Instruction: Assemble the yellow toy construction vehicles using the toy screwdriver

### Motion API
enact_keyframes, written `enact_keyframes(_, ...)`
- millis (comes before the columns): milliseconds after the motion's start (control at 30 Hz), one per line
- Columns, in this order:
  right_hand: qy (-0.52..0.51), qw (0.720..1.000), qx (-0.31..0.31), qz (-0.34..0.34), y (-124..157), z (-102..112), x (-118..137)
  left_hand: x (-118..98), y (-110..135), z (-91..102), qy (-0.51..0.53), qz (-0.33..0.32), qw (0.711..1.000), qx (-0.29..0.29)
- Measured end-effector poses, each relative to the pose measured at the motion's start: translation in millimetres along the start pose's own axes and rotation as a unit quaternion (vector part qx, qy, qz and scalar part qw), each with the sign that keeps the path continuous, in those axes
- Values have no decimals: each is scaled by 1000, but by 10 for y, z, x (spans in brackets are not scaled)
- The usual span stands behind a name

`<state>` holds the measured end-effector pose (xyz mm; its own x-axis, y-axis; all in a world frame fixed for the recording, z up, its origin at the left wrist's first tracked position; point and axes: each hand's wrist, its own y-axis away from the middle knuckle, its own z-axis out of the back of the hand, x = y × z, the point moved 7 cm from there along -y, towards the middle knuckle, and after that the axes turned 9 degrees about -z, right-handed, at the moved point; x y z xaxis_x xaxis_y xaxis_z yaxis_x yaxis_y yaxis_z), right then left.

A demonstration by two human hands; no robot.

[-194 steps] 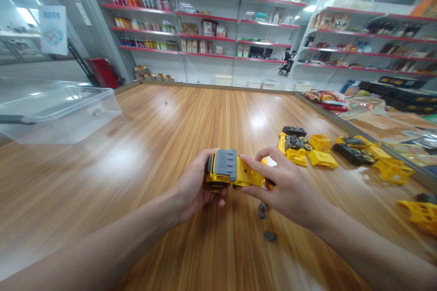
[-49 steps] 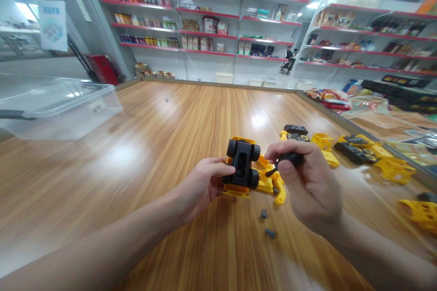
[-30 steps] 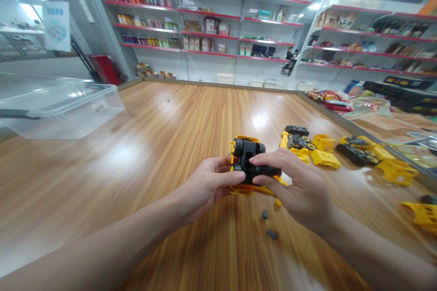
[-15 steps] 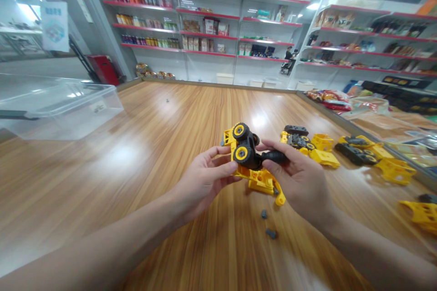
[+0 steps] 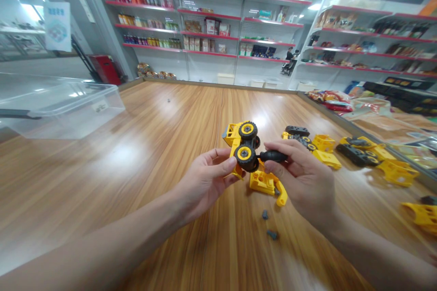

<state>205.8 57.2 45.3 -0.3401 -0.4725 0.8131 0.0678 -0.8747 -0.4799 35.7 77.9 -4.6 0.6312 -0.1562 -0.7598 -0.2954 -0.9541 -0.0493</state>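
Observation:
My left hand (image 5: 211, 170) grips a yellow toy truck (image 5: 234, 134) with black wheels, held on its side above the table. Its underside faces right. In my right hand (image 5: 300, 170) is a screwdriver (image 5: 274, 156) with a black handle, its shaft pointing left at the truck's underside; the tip is hidden behind a wheel. Below the truck, yellow toy parts (image 5: 264, 184) lie on the wood. Nearer to me rest two small grey pieces, one a screw-like piece (image 5: 272, 234) and one a stubby piece (image 5: 265, 214).
More yellow and black toy vehicles (image 5: 358, 151) lie along the right side of the wooden table (image 5: 164, 154). A clear plastic bin (image 5: 78, 116) stands at the left. A tiny piece (image 5: 168, 100) sits far back. Stocked shelves (image 5: 211, 36) rise beyond the table.
The truck has turned slightly in my left hand and its wheels sit a little further right. The screwdriver's shaft now shows between its handle and the truck.

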Motion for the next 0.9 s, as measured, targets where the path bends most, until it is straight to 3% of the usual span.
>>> enact_keyframes(133,-8,1000,25,-2,13,-35,-10,-60,-5,5,2,-26,999,-20)
enact_keyframes(333,-1,1000,8,-21,-12,-19,-60,-22,-15,44,3,-21,999,-30)
enact_keyframes(700,68,996,18,51,-13,-13,71,-6,-2,17,-25,5,1000,-15)
enact_keyframes(900,9,999,21,-47,-13,-30,-115,-20,5,20,-35,-14,999,-24)
